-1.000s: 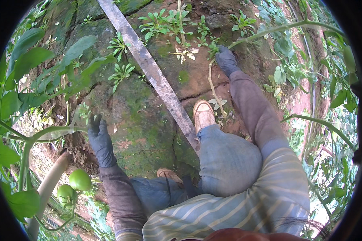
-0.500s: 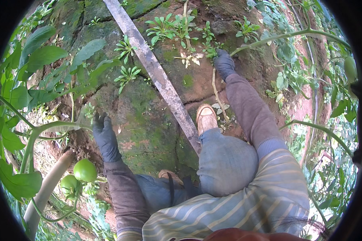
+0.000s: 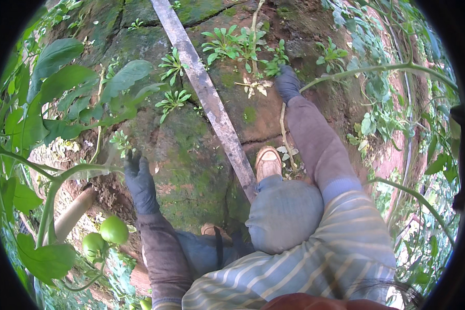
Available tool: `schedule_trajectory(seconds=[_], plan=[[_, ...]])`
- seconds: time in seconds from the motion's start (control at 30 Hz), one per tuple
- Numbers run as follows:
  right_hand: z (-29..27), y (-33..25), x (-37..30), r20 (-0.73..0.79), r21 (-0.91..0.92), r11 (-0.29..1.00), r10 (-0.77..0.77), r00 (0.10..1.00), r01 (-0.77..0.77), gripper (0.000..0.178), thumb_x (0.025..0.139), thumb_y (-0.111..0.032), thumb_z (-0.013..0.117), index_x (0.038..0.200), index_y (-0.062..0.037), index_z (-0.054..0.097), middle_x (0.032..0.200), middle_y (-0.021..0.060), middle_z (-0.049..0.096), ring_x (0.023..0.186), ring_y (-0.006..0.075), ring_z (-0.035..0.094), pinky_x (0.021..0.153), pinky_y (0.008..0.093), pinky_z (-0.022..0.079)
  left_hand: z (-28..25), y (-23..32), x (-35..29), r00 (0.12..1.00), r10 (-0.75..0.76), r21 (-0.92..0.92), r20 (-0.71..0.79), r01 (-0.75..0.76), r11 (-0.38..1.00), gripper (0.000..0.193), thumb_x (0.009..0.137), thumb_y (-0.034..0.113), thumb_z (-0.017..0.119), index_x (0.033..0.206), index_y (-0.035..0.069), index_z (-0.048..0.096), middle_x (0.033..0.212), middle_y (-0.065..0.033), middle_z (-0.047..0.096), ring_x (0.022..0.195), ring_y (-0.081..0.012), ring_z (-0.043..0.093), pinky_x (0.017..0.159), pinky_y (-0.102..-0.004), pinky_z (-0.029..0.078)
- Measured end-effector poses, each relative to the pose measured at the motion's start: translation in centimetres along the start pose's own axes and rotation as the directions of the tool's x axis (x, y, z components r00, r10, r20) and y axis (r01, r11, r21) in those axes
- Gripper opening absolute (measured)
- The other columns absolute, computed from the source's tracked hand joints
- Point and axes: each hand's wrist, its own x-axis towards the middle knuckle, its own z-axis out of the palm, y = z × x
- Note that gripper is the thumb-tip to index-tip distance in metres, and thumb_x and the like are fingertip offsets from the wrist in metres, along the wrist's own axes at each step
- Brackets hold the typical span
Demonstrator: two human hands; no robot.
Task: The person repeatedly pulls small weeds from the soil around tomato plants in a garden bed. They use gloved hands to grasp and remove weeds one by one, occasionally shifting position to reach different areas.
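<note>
Both my hands wear dark grey gloves. My right hand reaches to the ground at the far middle, closed at the base of a small leafy weed; its fingertips are partly hidden. A thick green stem runs to the right just beside that wrist. My left hand hangs with fingers a little apart and nothing seen in them. Its fingertips are close to a small pale-green weed and the end of a tomato stem.
Green tomatoes hang near my left forearm, beside a thick pale pole. A weathered flat strip crosses the cracked, mossy ground. More weeds grow at the far side. My shoe stands by the strip. Tomato foliage lines the right.
The whole view has shifted, so the ground and plants sit further right and lower. Against the ground, my right hand has moved slightly left, to the leafy weed. My left hand stays near the stem.
</note>
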Motion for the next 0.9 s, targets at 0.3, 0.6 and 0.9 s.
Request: schedule_trajectory(seconds=[0.3, 0.6, 0.9], plan=[[-0.7, -2.2, 6.3, -0.041, 0.082, 0.996, 0.031, 0.999, -0.027, 0.033, 0.079, -0.025, 0.059, 0.109, -0.0124, 0.063, 0.103, 0.0216, 0.065, 0.096, 0.0395, 0.062, 0.081, 0.046, 0.048, -0.4, 0.2, -1.2, 0.999, -0.033, -0.014, 0.043, 0.034, 0.999, 0.049, 0.094, 0.005, 0.049, 0.141, 0.001, 0.034, 0.133, -0.0158, 0.05, 0.12, -0.0203, 0.049, 0.102, -0.0312, 0.038], [0.8, -0.9, 7.6, -0.012, 0.188, 0.975, 0.121, 0.993, -0.117, 0.029, 0.077, -0.018, 0.06, 0.106, -0.0147, 0.067, 0.099, 0.0194, 0.067, 0.092, 0.0362, 0.064, 0.08, 0.0414, 0.049, -0.4, -0.4, -1.9, 0.999, -0.035, -0.003, 0.026, 0.035, 0.999, 0.049, 0.095, 0.005, 0.049, 0.142, 0.004, 0.034, 0.132, -0.0144, 0.051, 0.12, -0.0189, 0.049, 0.101, -0.0308, 0.039], [-5.2, 1.3, 11.9, 0.038, 0.491, 0.869, -0.093, 0.995, 0.063, 0.032, 0.08, -0.011, 0.063, 0.112, -0.0074, 0.063, 0.099, 0.0081, 0.069, 0.088, 0.0198, 0.065, 0.08, 0.0348, 0.05, -1.1, -1.0, -2.8, 0.999, -0.015, 0.06, 0.042, 0.013, 0.998, 0.052, 0.094, 0.001, 0.047, 0.143, 0.007, 0.033, 0.13, -0.0139, 0.053, 0.117, -0.0192, 0.05, 0.099, -0.0311, 0.039]])
